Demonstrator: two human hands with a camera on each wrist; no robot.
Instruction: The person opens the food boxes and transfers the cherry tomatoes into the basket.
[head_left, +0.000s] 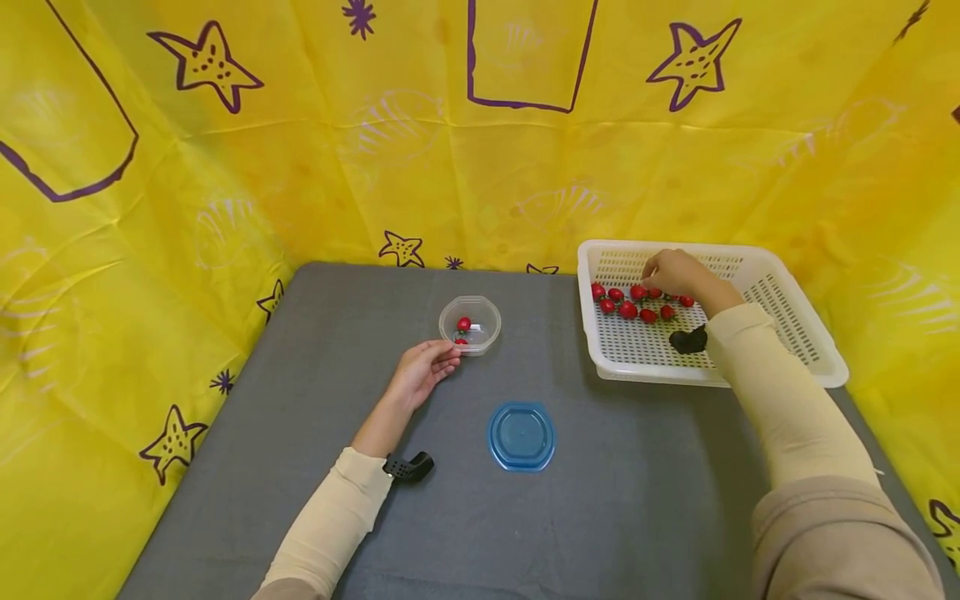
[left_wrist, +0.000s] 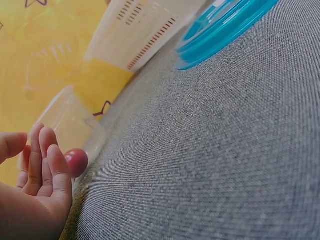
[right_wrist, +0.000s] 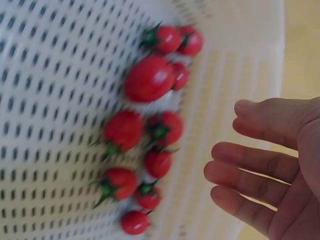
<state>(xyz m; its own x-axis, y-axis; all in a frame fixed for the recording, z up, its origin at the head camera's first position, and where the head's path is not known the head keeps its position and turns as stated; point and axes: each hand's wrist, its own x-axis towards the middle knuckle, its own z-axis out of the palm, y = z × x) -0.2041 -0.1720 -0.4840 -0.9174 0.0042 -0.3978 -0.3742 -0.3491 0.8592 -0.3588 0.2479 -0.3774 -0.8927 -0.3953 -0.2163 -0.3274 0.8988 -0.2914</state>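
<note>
My left hand (head_left: 426, 372) is beside a small clear plastic bowl (head_left: 491, 321), its fingertips right at the near rim and its fingers loosely extended. Two red cherry tomatoes (head_left: 464, 323) lie in that bowl; one shows behind the fingers in the left wrist view. On the right, my right hand (head_left: 681, 273) hovers over a white perforated basket (head_left: 630, 364), thumb and fingers apart with nothing between them in the right wrist view. Several cherry tomatoes (right_wrist: 149, 79) with green stems lie below the fingertips on the basket floor, some partly hidden by the hand in the head view.
A round blue lid (head_left: 522, 437) lies on the grey tabletop (head_left: 600, 508) in front of the bowl. Yellow patterned cloth (head_left: 480, 183) hangs behind and at both sides. A black wrist device (head_left: 408, 467) is on the left wrist.
</note>
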